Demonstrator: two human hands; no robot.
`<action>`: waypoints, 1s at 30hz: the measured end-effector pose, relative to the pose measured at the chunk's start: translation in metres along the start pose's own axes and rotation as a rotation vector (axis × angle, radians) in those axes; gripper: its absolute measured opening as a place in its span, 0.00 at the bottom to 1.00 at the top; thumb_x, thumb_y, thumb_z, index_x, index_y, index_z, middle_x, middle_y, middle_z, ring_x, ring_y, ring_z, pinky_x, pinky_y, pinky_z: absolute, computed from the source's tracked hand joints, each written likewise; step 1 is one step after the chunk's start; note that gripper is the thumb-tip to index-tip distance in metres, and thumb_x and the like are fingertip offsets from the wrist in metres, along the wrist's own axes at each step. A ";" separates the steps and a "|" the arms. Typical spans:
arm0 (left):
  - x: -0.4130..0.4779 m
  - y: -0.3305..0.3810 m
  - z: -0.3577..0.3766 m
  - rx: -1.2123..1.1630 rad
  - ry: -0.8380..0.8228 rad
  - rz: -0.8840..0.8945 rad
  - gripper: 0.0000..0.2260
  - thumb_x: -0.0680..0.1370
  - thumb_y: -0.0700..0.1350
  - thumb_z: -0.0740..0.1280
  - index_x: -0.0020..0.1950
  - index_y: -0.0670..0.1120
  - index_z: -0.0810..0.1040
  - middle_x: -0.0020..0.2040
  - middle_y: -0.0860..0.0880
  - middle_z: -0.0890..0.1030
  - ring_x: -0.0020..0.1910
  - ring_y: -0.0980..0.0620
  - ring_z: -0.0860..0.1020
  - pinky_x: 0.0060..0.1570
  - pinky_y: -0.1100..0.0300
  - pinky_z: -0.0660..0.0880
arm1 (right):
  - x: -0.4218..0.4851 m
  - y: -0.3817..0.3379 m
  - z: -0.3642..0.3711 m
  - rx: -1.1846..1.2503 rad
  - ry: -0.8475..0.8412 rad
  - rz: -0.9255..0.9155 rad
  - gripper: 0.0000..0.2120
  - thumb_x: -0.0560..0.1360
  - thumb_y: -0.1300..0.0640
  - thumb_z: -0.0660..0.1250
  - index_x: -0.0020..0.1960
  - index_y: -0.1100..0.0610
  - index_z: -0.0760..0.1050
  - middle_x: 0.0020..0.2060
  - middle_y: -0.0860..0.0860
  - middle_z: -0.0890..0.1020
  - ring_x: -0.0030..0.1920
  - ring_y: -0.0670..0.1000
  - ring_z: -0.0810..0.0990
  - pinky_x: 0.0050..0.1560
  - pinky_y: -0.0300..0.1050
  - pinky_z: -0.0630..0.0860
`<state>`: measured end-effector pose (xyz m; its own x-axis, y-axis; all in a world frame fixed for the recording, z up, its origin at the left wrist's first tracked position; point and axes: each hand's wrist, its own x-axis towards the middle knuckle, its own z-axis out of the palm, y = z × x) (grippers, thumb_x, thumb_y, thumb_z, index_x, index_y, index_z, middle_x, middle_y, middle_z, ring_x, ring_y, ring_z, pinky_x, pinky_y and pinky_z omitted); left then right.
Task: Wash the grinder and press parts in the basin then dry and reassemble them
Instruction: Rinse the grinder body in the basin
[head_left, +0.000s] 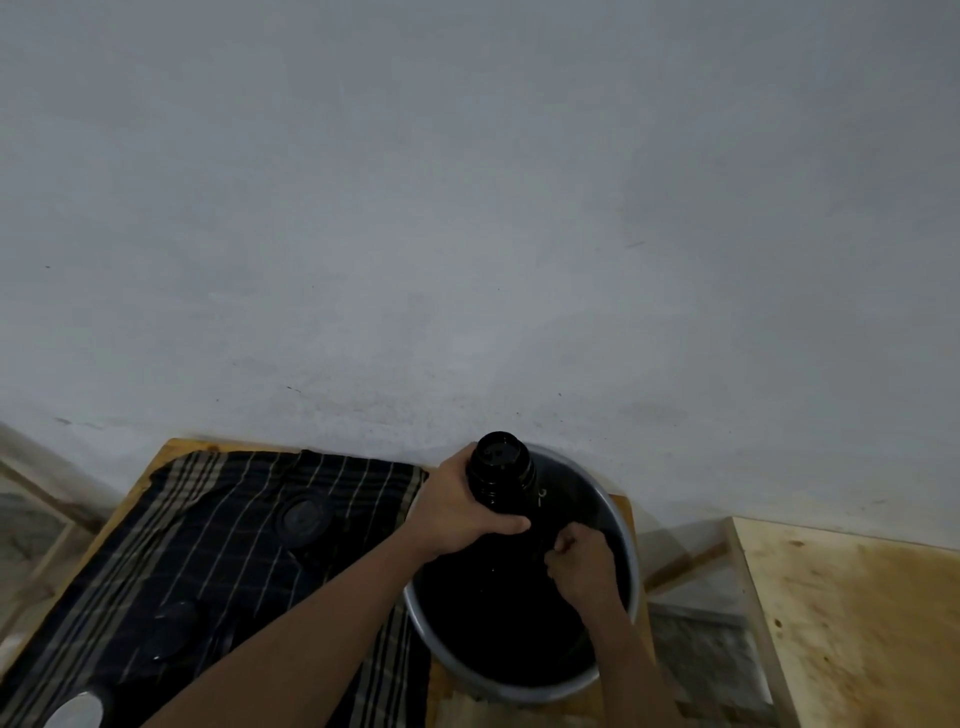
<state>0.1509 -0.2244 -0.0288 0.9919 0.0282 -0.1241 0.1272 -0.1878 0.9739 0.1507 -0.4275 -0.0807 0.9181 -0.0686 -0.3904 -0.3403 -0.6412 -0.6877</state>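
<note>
My left hand (460, 512) grips a black cylindrical grinder body (500, 467), holding it upright over the far side of a round grey basin (621, 525). My right hand (584, 564) is inside the basin with its fingers curled at the lower end of the black part; what it holds is too dark to tell. The basin's inside looks black. On a dark striped cloth (208, 571) left of the basin lie a round black part (304, 517) and another dark round part (174, 631).
The cloth and basin sit on a small wooden table (156, 467) against a plain grey wall. A pale round thing (75, 712) shows at the cloth's lower left corner. A second wooden surface (857, 623) stands to the right across a gap.
</note>
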 end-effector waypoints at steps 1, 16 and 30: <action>0.000 0.000 0.000 0.011 0.001 0.005 0.35 0.55 0.50 0.87 0.61 0.53 0.81 0.56 0.55 0.87 0.58 0.56 0.84 0.63 0.49 0.80 | 0.000 0.003 0.003 0.026 -0.060 -0.014 0.11 0.70 0.70 0.70 0.48 0.58 0.82 0.40 0.52 0.85 0.46 0.54 0.83 0.51 0.51 0.81; 0.005 -0.002 -0.004 -0.017 0.029 0.005 0.34 0.58 0.39 0.87 0.62 0.49 0.81 0.55 0.53 0.87 0.56 0.56 0.84 0.59 0.61 0.79 | 0.006 0.001 0.013 0.386 0.013 0.166 0.23 0.80 0.73 0.59 0.74 0.61 0.70 0.60 0.60 0.81 0.45 0.62 0.85 0.52 0.61 0.83; -0.016 0.009 0.002 -0.493 0.126 -0.278 0.22 0.67 0.30 0.81 0.58 0.40 0.82 0.52 0.43 0.88 0.49 0.47 0.87 0.45 0.49 0.85 | -0.019 -0.024 -0.002 1.133 -0.356 0.338 0.23 0.81 0.41 0.63 0.65 0.57 0.77 0.60 0.60 0.83 0.59 0.63 0.83 0.56 0.68 0.80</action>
<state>0.1361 -0.2289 -0.0182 0.9096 0.1333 -0.3936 0.3359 0.3217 0.8852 0.1417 -0.4126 -0.0552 0.7038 0.2232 -0.6744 -0.6964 0.4044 -0.5929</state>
